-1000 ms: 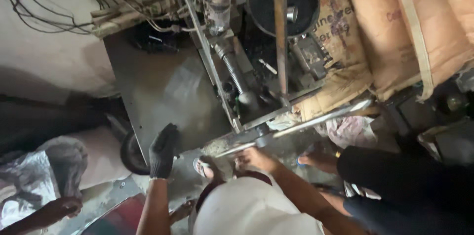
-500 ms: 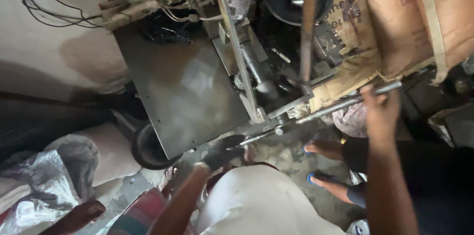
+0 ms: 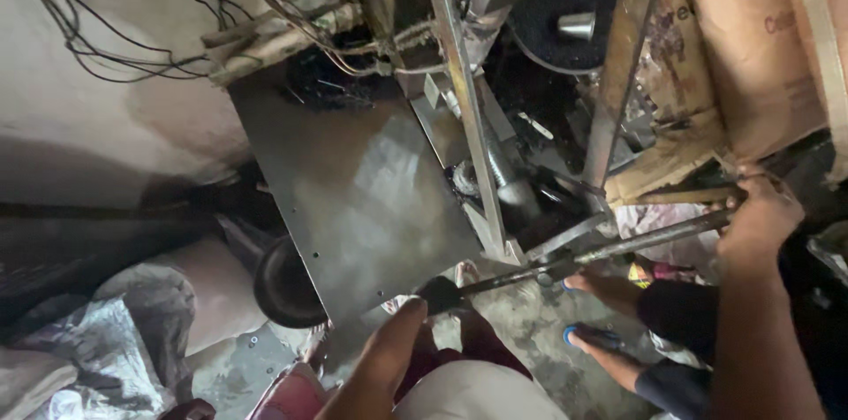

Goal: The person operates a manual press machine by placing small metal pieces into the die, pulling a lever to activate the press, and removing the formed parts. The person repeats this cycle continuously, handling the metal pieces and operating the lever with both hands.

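Note:
A long thin metal bar [image 3: 618, 248] runs slantwise from the lower middle up to the right, across the foot of a metal frame [image 3: 461, 111]. My left hand [image 3: 439, 294], in a black glove, is closed around the bar's lower end, just below the edge of a large grey metal sheet [image 3: 353, 199]. My right hand [image 3: 761, 215], bare, grips the bar's upper right end beside torn cardboard [image 3: 751, 49]. My white shirt fills the bottom edge.
Another person's two sandalled feet [image 3: 594, 283] stand on the concrete floor under the bar. A black wheel with a metal hub [image 3: 565, 27] sits behind the frame. A dark round pan [image 3: 283, 283], crumpled plastic bags [image 3: 97, 349] and loose wires [image 3: 132, 40] lie to the left.
My right hand has gone from the middle, near my body, out to the bar's right end. My gloved left hand has moved from the sheet's lower edge onto the bar's lower end.

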